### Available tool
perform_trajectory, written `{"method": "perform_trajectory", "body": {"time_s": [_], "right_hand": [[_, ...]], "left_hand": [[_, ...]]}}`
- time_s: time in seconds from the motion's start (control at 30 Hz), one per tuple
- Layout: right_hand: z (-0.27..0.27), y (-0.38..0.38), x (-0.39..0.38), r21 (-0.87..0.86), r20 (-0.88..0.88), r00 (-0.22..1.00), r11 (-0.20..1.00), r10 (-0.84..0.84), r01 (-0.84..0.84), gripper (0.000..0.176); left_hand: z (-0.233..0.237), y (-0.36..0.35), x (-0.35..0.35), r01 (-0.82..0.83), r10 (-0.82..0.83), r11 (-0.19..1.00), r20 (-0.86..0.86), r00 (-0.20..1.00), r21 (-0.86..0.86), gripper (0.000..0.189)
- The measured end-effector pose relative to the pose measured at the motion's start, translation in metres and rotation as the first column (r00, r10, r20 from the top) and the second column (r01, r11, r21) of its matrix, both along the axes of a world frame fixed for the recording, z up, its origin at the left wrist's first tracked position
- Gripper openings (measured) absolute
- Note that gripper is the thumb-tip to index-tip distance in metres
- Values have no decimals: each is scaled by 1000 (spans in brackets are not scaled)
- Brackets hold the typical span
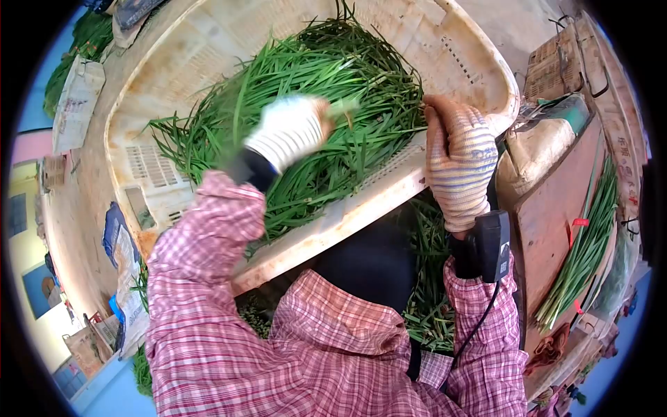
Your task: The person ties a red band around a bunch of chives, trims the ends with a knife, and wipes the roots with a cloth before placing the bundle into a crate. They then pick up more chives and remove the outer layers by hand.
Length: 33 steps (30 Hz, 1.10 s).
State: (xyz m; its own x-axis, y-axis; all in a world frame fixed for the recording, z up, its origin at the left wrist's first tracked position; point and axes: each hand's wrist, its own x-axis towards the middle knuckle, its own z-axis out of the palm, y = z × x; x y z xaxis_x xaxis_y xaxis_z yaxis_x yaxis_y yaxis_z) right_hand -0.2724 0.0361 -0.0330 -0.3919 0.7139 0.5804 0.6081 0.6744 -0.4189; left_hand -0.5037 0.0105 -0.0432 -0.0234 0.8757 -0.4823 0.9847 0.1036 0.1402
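A large pale plastic basket, stained with brown, stands tilted before me. In it lies a heap of green garlic chives, with darker, limp leaves at the far side. My left hand, in a white striped glove, is over the heap and smeared by motion. It is closed round some chives, whose pale stalk ends stick out past the fingers to the right. At the basket's right near rim is my right hand, in a striped knit glove with bare fingertips. Its fingers are bent and pinched together; what they hold is hidden.
To the right, a bundle of chives with red bands lies on a brown board. A dirty sack leans beside the basket. More greens lie below the near rim. A white and blue sack is at left.
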Motion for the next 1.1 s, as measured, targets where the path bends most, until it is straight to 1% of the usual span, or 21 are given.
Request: {"method": "perform_trajectory", "body": {"time_s": [0.03, 0.07, 0.1, 0.13, 0.17, 0.2, 0.27, 0.33, 0.43, 0.47, 0.5, 0.57, 0.63, 0.7, 0.77, 0.83, 0.87, 0.93, 1.03, 1.07, 1.1], "right_hand": [[-1, -1, -1, -9, -6, 1000, 1000, 1, -1, 15], [-2, -2, -1, -14, -13, 1000, 1000, -1, 1, 15], [-1, -1, -2, -15, -17, 1000, 1000, 0, 0, 16], [0, -2, -3, -38, -11, 1000, 999, -4, 4, 16], [0, -2, -3, -36, -7, 1000, 999, 8, -8, 15], [-1, -1, -1, -31, -3, 1000, 999, 15, -15, 15], [0, 2, 0, -40, 6, 1000, 999, 21, -21, 15], [0, 4, 0, -54, -3, 1000, 998, 31, -31, 16], [1, 3, -1, -64, 3, 1000, 997, 30, -30, 17], [1, 2, 0, -73, 14, 999, 997, 29, -28, 17], [1, 3, 0, -56, 17, 999, 998, 35, -34, 17], [-1, 3, 1, -21, 10, 999, 999, 35, -35, 17], [-2, 3, 1, -8, -18, 1000, 1000, 24, -24, 17], [-3, 2, 0, 0, -35, 999, 1000, 22, -22, 18], [-1, 0, -1, 1, -46, 999, 1000, 18, -18, 18], [-1, 1, 0, 0, -56, 998, 1000, 22, -22, 18], [0, 0, 0, -8, -55, 998, 1000, 22, -23, 18], [2, 0, 1, -21, -51, 998, 999, 26, -27, 18], [2, 1, -1, 1, -46, 999, 1000, 16, -16, 18], [1, 2, -2, 8, -59, 998, 1000, 22, -22, 18], [1, 1, -1, 2, -48, 999, 1000, 23, -23, 18]], "left_hand": [[9, 9, -9, -105, 102, 994, 55, 993, 42, 26], [-4, 15, -19, -114, 41, 960, 270, 962, 258, 27], [6, 25, -5, -104, 40, 961, 245, 969, 255, 30], [1, 34, 9, -82, -16, 955, 325, 946, 285, 32], [-31, 52, 24, -62, -21, 973, 356, 934, 220, 35], [-55, 63, 44, 23, -61, 989, 265, 962, 143, 39], [-127, 77, 80, 85, -124, 979, 213, 969, 183, 28], [-177, 78, 107, 171, -194, 954, 70, 979, 246, 22], [-164, 88, 120, 208, -212, 976, 65, 975, 64, 25], [-160, 89, 118, 170, -176, 984, 102, 979, 59, 29], [-149, 80, 114, 111, -122, 980, 59, 991, 164, 30], [-113, 73, 91, -40, -16, 970, 227, 974, 240, 33], [-30, 64, 45, -54, -30, 951, 266, 964, 304, 33], [35, 68, 2, -49, 7, 941, 123, 992, 336, 36], [54, 91, -31, -77, 66, 987, 81, 995, 142, 39], [27, 102, -44, -127, 127, 992, 81, 989, -5, 43], [-12, 107, -55, -42, 38, 997, 63, 997, 68, 41], [-70, 112, -56, -101, 93, 988, 75, 993, 114, 39], [-137, 117, -56, -11, 42, 880, -54, 998, 476, 42], [-149, 122, -55, -162, 100, 914, 180, 979, 371, 42], [-154, 118, -44, -215, 105, 900, 291, 951, 379, 34]]}}
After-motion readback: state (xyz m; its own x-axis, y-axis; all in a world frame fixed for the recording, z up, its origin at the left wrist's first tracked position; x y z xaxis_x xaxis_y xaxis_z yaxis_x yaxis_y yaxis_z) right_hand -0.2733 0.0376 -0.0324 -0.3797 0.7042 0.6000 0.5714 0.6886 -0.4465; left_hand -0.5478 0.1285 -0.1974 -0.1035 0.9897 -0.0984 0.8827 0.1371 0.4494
